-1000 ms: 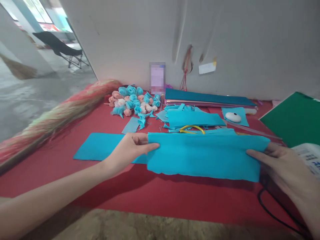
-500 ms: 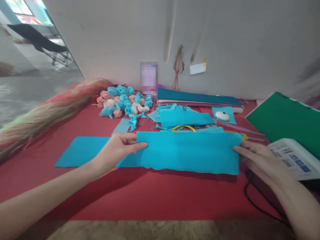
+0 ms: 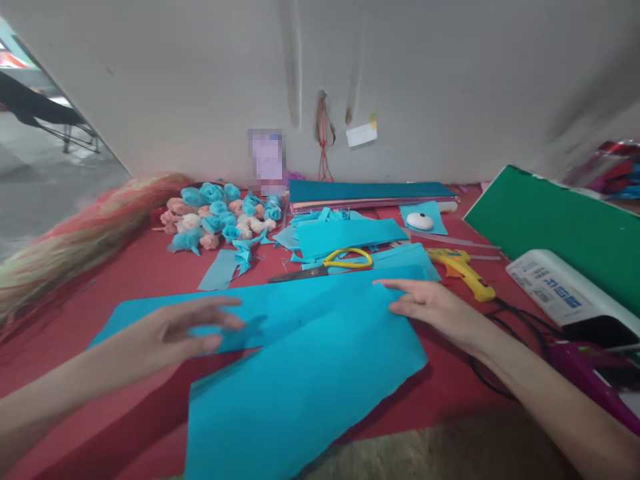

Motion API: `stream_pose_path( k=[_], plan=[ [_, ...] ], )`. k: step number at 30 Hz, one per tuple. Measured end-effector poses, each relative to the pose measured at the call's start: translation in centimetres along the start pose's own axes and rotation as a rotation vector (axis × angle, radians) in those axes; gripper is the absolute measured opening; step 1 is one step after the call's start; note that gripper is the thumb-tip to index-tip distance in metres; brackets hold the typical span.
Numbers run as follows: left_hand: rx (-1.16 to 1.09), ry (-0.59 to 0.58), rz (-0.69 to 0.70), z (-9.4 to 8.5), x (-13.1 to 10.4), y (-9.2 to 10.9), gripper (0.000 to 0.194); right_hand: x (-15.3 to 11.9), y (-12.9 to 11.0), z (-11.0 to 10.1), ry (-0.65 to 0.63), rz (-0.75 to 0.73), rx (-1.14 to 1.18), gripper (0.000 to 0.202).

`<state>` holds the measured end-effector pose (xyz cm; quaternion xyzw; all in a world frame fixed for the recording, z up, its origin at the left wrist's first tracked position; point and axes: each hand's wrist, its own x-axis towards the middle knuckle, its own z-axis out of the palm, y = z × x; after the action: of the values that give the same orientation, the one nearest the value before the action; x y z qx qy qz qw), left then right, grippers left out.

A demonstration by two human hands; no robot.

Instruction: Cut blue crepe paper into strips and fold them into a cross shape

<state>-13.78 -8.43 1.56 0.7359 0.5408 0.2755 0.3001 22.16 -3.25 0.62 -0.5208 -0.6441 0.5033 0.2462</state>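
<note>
Left of centre, the left hand (image 3: pixel 170 333) is loosely spread over the blue strip (image 3: pixel 280 310); right of centre, the right hand (image 3: pixel 430 305) meets the edge of the blue sheet (image 3: pixel 300 393) spanning lower centre; whether it pinches, I cannot tell.

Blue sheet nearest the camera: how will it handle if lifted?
The nearest blue sheet is probably floppy: its lower edge looks wavy. Likely light, since it looks thin. It may tear easily; similar-looking blue scraps lie farther back.
</note>
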Motion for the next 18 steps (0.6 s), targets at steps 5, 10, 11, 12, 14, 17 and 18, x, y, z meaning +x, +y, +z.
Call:
stream_pose_path(
  k=[5, 10, 11, 12, 14, 17, 18],
  plan=[
    [-0.041, -0.436, -0.077, 0.8, 7.7, 4.0, 0.038, 1.3, -1.3, 1.8, -0.156, -0.108, -0.104, 0.043],
    [-0.166, -0.774, -0.018, 5.2, 12.4, 6.2, 0.04, 1.6, -1.8, 3.0, -0.252, 0.001, 0.09, 0.074],
    [-0.161, -0.789, 0.004, 5.8, 12.8, 6.3, 0.037, 1.6, -1.8, 3.1, -0.261, 0.012, 0.135, 0.087],
    [-0.149, -0.795, 0.021, 6.1, 13.0, 6.4, 0.035, 1.6, -1.7, 3.2, -0.273, 0.01, 0.168, 0.094],
    [-0.125, -0.791, 0.044, 6.5, 13.2, 6.4, 0.031, 1.7, -1.5, 3.2, -0.303, -0.007, 0.193, 0.096],
    [-0.131, -0.778, 0.077, 6.8, 13.1, 6.3, 0.026, 1.7, -1.6, 3.2, -0.329, 0.001, 0.178, 0.093],
    [-0.15, -0.773, 0.089, 6.9, 13.1, 6.2, 0.025, 1.6, -1.8, 3.2, -0.329, 0.006, 0.17, 0.092]
  ],
)
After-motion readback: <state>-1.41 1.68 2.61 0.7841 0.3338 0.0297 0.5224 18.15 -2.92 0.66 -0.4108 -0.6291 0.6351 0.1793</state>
